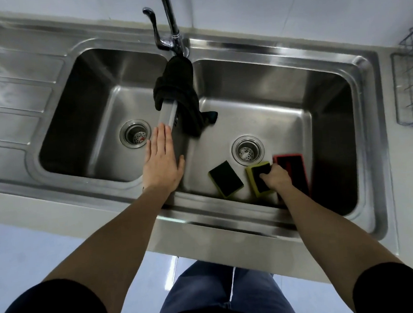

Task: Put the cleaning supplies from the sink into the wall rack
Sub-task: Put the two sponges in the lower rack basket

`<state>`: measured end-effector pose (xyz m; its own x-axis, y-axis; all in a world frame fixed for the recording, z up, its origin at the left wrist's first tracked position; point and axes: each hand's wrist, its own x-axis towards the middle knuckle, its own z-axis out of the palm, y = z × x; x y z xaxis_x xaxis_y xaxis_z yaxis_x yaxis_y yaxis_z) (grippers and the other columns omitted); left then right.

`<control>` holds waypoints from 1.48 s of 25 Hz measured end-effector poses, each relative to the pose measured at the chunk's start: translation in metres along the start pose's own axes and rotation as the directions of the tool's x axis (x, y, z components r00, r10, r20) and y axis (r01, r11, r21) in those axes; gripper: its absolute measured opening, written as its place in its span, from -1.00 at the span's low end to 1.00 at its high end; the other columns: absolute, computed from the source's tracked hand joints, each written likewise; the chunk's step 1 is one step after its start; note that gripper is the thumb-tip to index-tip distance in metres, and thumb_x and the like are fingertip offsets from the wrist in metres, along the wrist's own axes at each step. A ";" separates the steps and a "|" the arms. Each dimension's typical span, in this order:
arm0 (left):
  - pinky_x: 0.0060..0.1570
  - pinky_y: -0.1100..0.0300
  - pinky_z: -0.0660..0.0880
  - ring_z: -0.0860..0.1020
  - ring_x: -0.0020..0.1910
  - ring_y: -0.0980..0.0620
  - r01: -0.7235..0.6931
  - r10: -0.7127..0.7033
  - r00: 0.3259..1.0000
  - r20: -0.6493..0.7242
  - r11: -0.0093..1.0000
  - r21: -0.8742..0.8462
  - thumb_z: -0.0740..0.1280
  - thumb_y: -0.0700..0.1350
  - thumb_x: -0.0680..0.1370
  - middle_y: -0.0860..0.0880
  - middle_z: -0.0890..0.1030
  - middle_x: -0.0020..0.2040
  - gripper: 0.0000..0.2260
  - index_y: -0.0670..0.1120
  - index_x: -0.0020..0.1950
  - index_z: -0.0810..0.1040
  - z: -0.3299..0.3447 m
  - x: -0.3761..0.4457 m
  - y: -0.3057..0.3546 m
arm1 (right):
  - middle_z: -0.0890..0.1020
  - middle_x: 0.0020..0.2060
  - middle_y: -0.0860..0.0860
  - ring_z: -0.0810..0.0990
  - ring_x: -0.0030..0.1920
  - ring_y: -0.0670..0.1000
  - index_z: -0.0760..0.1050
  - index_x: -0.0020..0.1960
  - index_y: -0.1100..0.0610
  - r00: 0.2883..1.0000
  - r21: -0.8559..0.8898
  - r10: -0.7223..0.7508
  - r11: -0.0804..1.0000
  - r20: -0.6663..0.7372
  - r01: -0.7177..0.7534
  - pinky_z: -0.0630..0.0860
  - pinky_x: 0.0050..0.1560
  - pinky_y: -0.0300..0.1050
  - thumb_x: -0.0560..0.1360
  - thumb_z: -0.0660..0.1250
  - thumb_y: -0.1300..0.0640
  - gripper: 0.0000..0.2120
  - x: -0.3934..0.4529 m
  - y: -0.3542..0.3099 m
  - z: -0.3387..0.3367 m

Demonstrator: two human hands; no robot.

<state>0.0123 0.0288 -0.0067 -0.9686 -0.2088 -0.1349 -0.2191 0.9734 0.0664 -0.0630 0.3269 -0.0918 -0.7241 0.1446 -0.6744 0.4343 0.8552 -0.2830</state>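
Note:
In the right basin of the steel double sink lie two yellow sponges with dark scouring tops and a red-edged black pad. My right hand is closed over the sponge nearest the pad. The other sponge lies free just to its left. My left hand rests flat and open on the divider between the basins. A black cloth hangs over that divider below the tap. The wire wall rack is at the far right edge.
A tall tap with a lever handle stands behind the divider. Each basin has a round drain strainer. A ribbed draining board lies at the left. Pale countertop separates the sink from the rack.

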 end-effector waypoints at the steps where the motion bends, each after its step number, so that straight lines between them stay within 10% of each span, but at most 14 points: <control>1: 0.54 -0.03 -0.03 -0.16 0.57 -0.06 0.000 0.000 1.000 -0.001 1.000 0.000 0.06 0.09 0.59 -0.15 -0.16 0.59 -0.30 -0.19 0.56 -0.21 0.000 0.000 0.000 | 0.60 0.15 0.23 0.57 0.19 0.23 0.46 0.21 0.26 1.000 0.001 0.002 1.000 0.006 -0.002 0.51 0.13 0.00 0.48 0.37 0.01 -0.58 0.001 0.000 0.001; 8: 0.54 -0.03 -0.02 -0.15 0.57 -0.06 0.004 -0.004 1.000 -0.006 1.000 -0.005 0.07 0.10 0.58 -0.14 -0.15 0.59 -0.30 -0.17 0.56 -0.21 0.001 0.000 0.000 | 0.53 0.02 0.17 0.58 -0.05 0.15 0.46 0.02 0.24 0.998 0.090 0.062 0.994 0.019 -0.064 0.48 -0.12 -0.07 0.31 0.55 -0.07 -0.50 0.002 0.002 0.002; 12: 0.54 -0.03 -0.05 -0.15 0.57 -0.06 -0.005 0.004 1.000 -0.013 1.000 -0.029 0.08 0.08 0.59 -0.15 -0.14 0.59 -0.30 -0.18 0.56 -0.19 -0.001 0.001 0.001 | 0.59 0.09 0.15 0.60 0.09 0.18 0.47 0.17 0.23 0.999 0.230 0.046 0.972 0.006 -0.046 0.54 0.06 -0.02 0.27 0.59 0.01 -0.41 -0.008 0.005 -0.002; 18: 0.53 -0.05 -0.07 -0.07 0.57 -0.10 -0.043 0.042 0.999 -0.021 0.996 -0.075 0.12 0.07 0.60 -0.14 -0.06 0.59 -0.35 -0.15 0.57 -0.08 -0.008 0.008 0.007 | 0.62 0.03 0.14 0.61 0.03 0.11 0.48 0.17 0.24 0.997 0.659 -0.071 0.748 -0.037 0.078 0.55 0.05 -0.05 0.29 0.58 0.23 -0.49 -0.039 0.005 -0.041; 26: 0.52 -0.01 -0.06 -0.02 0.57 -0.07 -0.370 0.335 0.924 -0.183 0.904 -0.212 0.09 0.09 0.62 -0.11 0.03 0.59 -0.45 -0.11 0.55 0.08 -0.063 0.060 0.167 | 0.64 0.12 0.17 0.63 0.14 0.18 0.48 0.25 0.24 0.942 0.822 -0.170 0.460 -0.290 0.336 0.56 0.18 0.14 0.17 0.60 0.13 -0.31 -0.082 0.043 -0.228; 30: 0.53 0.00 -0.05 -0.01 0.57 -0.04 -0.480 0.439 0.877 -0.196 0.824 -0.302 0.09 0.12 0.62 -0.09 0.04 0.59 -0.43 -0.10 0.56 0.06 -0.089 0.074 0.273 | 0.63 0.09 0.11 0.62 0.12 0.12 0.46 0.29 0.23 0.876 0.778 -0.164 0.406 -0.453 0.479 0.55 0.19 0.06 0.44 0.45 0.24 -0.55 -0.089 0.061 -0.312; 37: 0.48 0.03 -0.15 -0.05 0.57 -0.02 -0.547 0.552 0.826 -0.113 0.738 -0.394 0.01 0.12 0.64 -0.07 -0.05 0.59 -0.42 -0.08 0.58 -0.07 -0.091 0.073 0.416 | 0.60 0.17 0.26 0.57 0.19 0.24 0.47 0.27 0.30 0.736 0.419 -0.019 0.812 -0.676 0.406 0.47 0.17 0.01 0.57 0.28 0.00 -0.58 -0.036 0.090 -0.378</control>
<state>-0.1601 0.4099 0.1007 -0.9343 0.3546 0.0369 0.3223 0.7959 0.5126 -0.2003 0.5874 0.1648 -0.9038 0.4269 -0.0300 0.2836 0.5449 -0.7891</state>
